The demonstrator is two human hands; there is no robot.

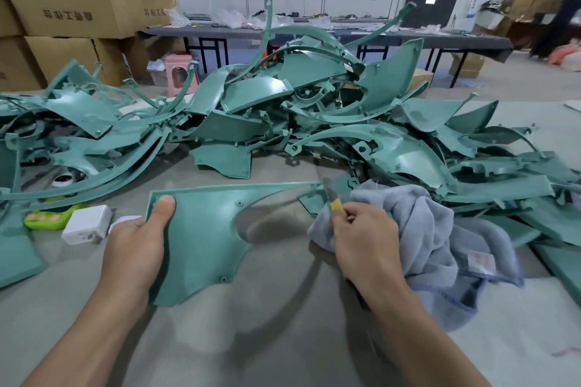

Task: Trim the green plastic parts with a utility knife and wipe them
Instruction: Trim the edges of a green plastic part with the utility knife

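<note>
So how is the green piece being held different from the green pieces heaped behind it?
The held green panel is alone, gripped at its corner by the left hand, its broad face towards the camera. The piled green parts lie tangled at all angles, untouched, many of them thin curved strips. Both are the same teal moulded plastic.

Teal-green plastic parts [201, 229]; grey-blue cloth [424, 229]; yellow-bodied knife [335, 205]; pink stool [180, 72]
</note>
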